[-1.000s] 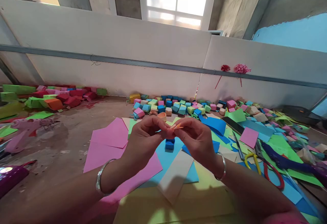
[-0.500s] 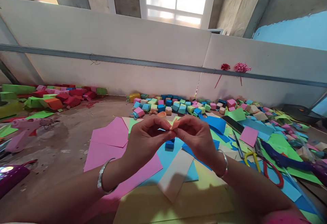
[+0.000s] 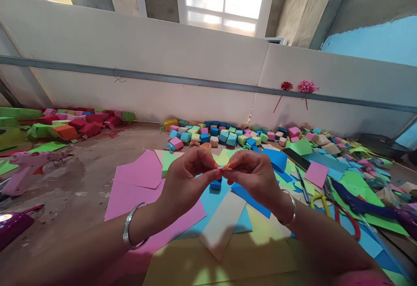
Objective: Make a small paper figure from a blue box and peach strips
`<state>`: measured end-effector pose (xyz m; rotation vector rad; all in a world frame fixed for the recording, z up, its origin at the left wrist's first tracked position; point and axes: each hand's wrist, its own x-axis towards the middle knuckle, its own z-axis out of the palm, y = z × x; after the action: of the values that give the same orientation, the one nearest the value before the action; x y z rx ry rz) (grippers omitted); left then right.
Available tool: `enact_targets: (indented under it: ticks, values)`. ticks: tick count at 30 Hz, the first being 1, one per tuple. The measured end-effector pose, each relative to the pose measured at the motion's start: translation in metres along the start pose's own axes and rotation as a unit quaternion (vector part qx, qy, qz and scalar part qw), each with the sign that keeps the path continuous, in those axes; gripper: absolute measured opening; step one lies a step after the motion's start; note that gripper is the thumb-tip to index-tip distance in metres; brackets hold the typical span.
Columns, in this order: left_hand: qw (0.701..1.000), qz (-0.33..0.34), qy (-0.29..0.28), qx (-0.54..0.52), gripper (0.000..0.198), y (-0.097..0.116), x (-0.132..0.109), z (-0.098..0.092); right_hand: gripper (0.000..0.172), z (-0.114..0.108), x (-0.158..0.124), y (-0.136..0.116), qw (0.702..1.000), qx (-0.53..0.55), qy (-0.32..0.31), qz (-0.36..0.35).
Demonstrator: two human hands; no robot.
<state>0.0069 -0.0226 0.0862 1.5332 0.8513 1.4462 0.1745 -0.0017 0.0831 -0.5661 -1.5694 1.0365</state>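
Observation:
My left hand and my right hand meet above the table, fingertips pinched together on a small folded orange paper piece. Most of that paper is hidden between the fingers. Each wrist wears a silver bangle. Directly below the hands lie a small blue paper cube, a light blue sheet, a white paper strip and pink sheets.
A heap of small coloured paper cubes lines the wall behind. Larger red and green boxes sit far left. A pink glue gun lies left. Yellow-and-red scissors and a dark blue glue gun lie right among scraps.
The orange paper stuck out from my fingertips before; it is now pressed flatter and mostly hidden. Both hands stayed in about the same place.

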Motion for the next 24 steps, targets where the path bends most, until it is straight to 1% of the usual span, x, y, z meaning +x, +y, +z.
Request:
enact_targets:
  ticks: [3, 6, 9, 11, 13, 16, 19, 24]
  values:
    - [1.0, -0.004, -0.017, -0.015, 0.017, -0.0009, 0.0006, 0.0, 0.012, 0.0, 0.0013, -0.0025, 0.999, -0.049, -0.012, -0.005]
    - [0.999, 0.003, -0.023, -0.027, 0.012, 0.0017, 0.0014, 0.0002, 0.004, 0.0005, 0.0002, -0.0042, 0.99, -0.129, -0.024, -0.055]
    - [1.0, 0.008, -0.023, -0.02, 0.009, 0.0051, 0.0016, 0.0003, 0.007, 0.0011, -0.002, -0.0043, 0.977, -0.176, -0.019, -0.119]
    - [1.0, 0.011, -0.025, -0.013, 0.008, 0.0066, 0.0017, 0.0003, 0.011, 0.0013, -0.0028, -0.0035, 0.976, -0.169, -0.015, -0.135]
    - [1.0, 0.009, -0.027, -0.007, 0.009, 0.0075, 0.0018, 0.0006, 0.01, 0.0012, -0.003, -0.0028, 0.98, -0.153, -0.017, -0.126]
    - [1.0, -0.003, -0.027, -0.004, 0.012, 0.008, 0.0018, 0.0022, 0.004, 0.0008, -0.003, -0.0026, 0.984, -0.15, -0.014, -0.099]
    - [0.999, -0.018, -0.036, -0.017, 0.011, 0.0077, 0.0015, 0.0033, 0.004, 0.0012, -0.0032, -0.0031, 0.988, -0.136, -0.006, -0.073]
    - [0.993, -0.075, -0.07, -0.061, 0.009, 0.0057, 0.0025, 0.0004, 0.004, 0.0023, -0.0022, -0.003, 0.998, -0.039, -0.026, -0.051]
